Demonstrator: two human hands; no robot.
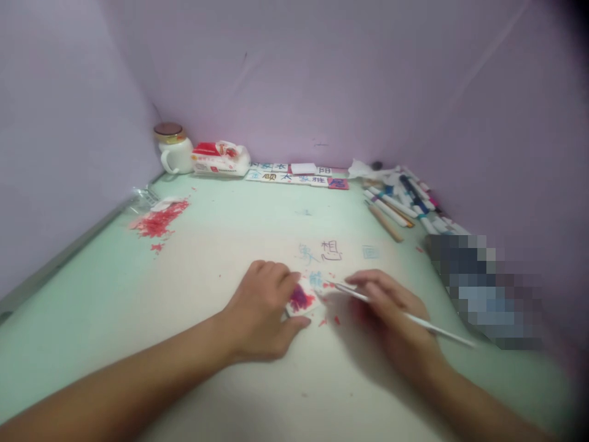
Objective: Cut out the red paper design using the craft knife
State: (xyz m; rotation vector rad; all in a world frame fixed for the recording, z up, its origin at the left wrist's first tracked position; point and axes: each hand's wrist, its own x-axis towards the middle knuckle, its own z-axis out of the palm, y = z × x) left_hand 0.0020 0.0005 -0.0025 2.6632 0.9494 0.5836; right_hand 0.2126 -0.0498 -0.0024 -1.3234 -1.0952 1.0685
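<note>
A small white square block [313, 303] with a red and purple patch on its top lies on the table in front of me. My left hand [262, 310] is closed on it, with fingers at the far edge and the thumb at the near edge. In my right hand [398, 319] is a slim silver pen-like tool [442, 333], its thin tip pointing left, just right of the block. Whether the tip touches anything cannot be made out. Small red scraps [337, 320] lie around the block. Past it, characters [331, 250] are drawn on the tabletop in blue and purple.
A heap of red shavings [161, 221] lies at the left beside crumpled clear plastic. Along the back wall stand a lidded white mug [177, 153], a tissue pack [218, 161] and rows of lettered tiles [285, 178]. Pens [389, 209] are piled at right, near a pixelated area.
</note>
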